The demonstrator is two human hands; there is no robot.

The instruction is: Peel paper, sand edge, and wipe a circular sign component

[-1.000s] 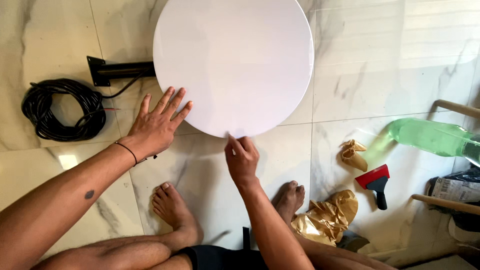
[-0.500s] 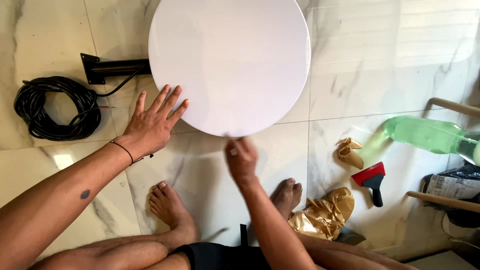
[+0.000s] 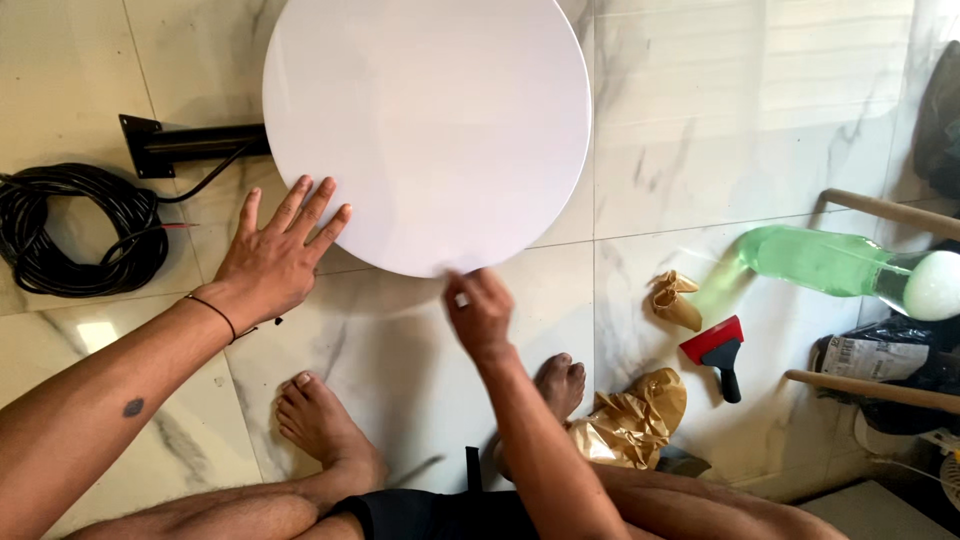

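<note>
Marble-tiled floor (image 3: 760, 120): left hand (image 3: 272, 258) lies flat, grasping nothing, on the white round panel's (image 3: 430, 130) near edge; right hand (image 3: 482, 312) pinches its film there. Best peeled slowly, panel held steady.

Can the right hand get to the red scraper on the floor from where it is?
Probably yes. The right hand is at the white round panel's edge, and the red scraper lies on bare floor tile to its right; nothing seems to block the path.

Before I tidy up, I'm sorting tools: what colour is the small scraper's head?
Red, on a black handle: scraper, head view.
</note>
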